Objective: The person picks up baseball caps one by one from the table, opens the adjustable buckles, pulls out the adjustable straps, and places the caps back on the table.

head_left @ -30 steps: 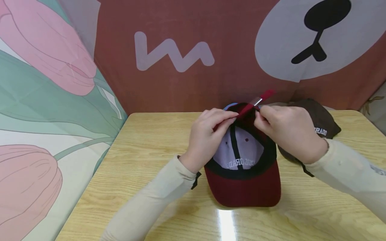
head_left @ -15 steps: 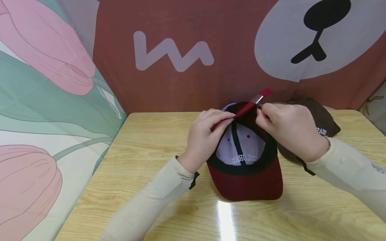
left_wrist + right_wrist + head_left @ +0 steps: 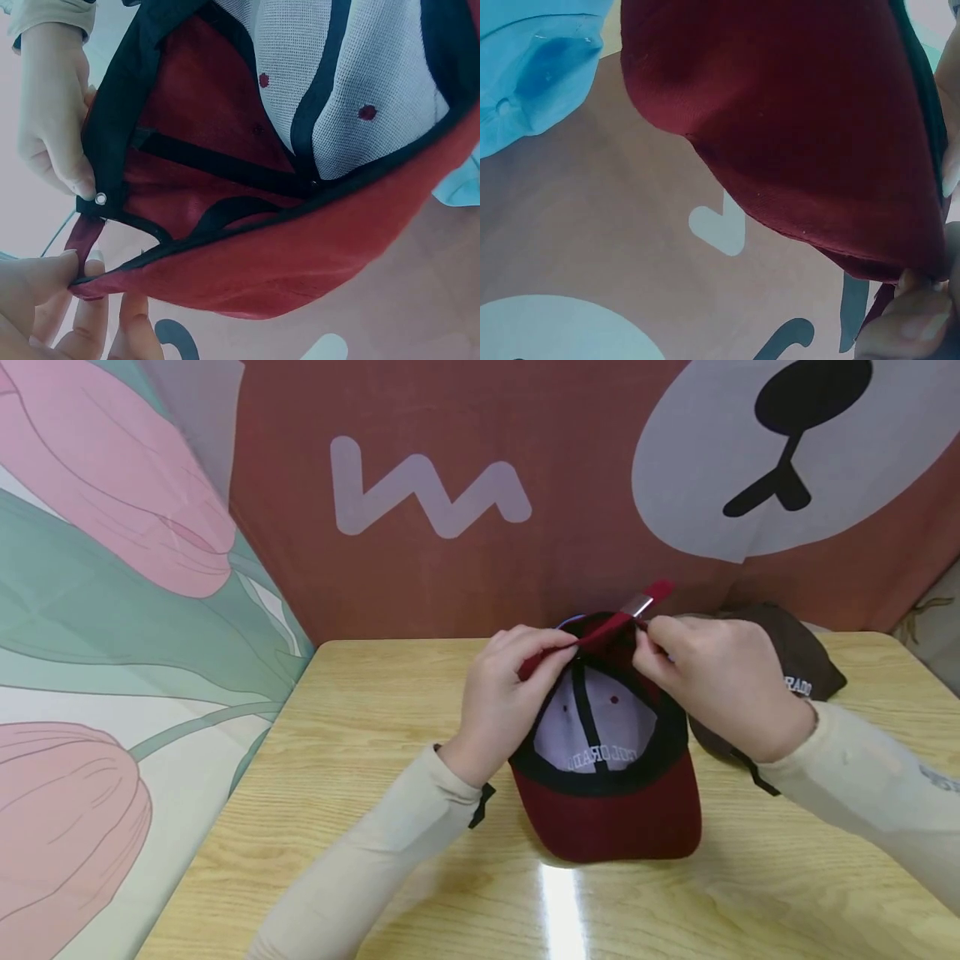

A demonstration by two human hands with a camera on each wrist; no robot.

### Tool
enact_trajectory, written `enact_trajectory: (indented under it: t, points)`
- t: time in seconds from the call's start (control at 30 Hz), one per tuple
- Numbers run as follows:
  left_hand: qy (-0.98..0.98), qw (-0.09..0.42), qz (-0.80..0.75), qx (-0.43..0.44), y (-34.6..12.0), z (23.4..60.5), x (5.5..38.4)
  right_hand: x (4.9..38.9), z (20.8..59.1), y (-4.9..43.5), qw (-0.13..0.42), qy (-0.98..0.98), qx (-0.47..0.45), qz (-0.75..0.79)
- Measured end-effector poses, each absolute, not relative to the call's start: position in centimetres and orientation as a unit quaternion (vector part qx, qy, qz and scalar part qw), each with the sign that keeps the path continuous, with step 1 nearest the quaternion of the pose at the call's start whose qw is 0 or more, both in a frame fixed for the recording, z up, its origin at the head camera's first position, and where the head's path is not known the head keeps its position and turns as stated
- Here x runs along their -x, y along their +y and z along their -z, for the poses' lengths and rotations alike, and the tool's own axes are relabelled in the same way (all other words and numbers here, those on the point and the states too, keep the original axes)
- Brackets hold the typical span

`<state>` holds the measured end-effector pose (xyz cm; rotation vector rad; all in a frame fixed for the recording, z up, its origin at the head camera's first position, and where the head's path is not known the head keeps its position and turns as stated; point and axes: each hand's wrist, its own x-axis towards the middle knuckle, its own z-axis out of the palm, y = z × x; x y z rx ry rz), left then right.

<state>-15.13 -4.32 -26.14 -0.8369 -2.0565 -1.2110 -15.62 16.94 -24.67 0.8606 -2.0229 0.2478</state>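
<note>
Red cloth cap (image 3: 615,827): facing wooden table's (image 3: 360,735) near edge
Left hand (image 3: 498,697): pinching red strap (image 3: 606,631)
Right hand (image 3: 723,681): pinching black band (image 3: 116,142)

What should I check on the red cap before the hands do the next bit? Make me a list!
1. Left hand pinching the strap: ok.
2. Right hand pinching the red cap near the buckle: ok.
3. Strap showing on both sides of the buckle: ok.
4. Strap's loose end tucked away: not ok, it sticks out past the buckle.
5. Buckle clamped tight: cannot tell.
</note>
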Motion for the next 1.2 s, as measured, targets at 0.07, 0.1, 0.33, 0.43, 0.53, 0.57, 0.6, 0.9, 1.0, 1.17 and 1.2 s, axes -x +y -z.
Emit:
enact_trajectory:
  t: [0.07,0.1,0.33,0.43,0.53,0.57,0.6,0.9,1.0,1.17,1.2]
  points:
    - [-0.777,0.302,0.456,0.312,-4.34,26.03,15.14,15.61,24.73,16.92,0.451,-0.816,-0.348,-0.098]
    - [-0.778,0.302,0.455,0.311,-4.35,25.98,15.14,15.61,24.78,16.91,0.453,-0.815,-0.349,-0.097]
    - [-0.776,0.301,0.449,0.323,-4.43,26.13,15.12,15.64,24.97,16.9,0.459,-0.811,-0.348,-0.107]
    - [-0.776,0.299,0.45,0.326,-4.47,26.34,15.13,15.59,24.93,16.95,0.447,-0.817,-0.348,-0.108]
    - [-0.774,0.301,0.451,0.328,-4.46,26.46,15.15,15.57,24.88,17.02,0.437,-0.822,-0.349,-0.107]
    - [-0.773,0.302,0.451,0.329,-4.45,26.48,15.15,15.58,24.87,17.04,0.436,-0.822,-0.349,-0.107]
    - [-0.771,0.303,0.452,0.33,-4.43,26.49,15.16,15.58,24.86,17.07,0.436,-0.822,-0.35,-0.106]
    - [-0.772,0.298,0.454,0.329,-4.38,26.35,15.13,15.59,24.93,17.25,0.441,-0.822,-0.348,-0.091]
    - [-0.775,0.289,0.453,0.331,-4.43,26.33,15.01,15.67,24.91,17.25,0.44,-0.823,-0.345,-0.098]
    - [-0.778,0.287,0.454,0.327,-4.47,26.43,14.97,15.71,24.91,17.32,0.438,-0.825,-0.342,-0.1]
    - [-0.777,0.288,0.455,0.327,-4.45,26.45,15.0,15.71,24.92,17.34,0.438,-0.826,-0.341,-0.099]
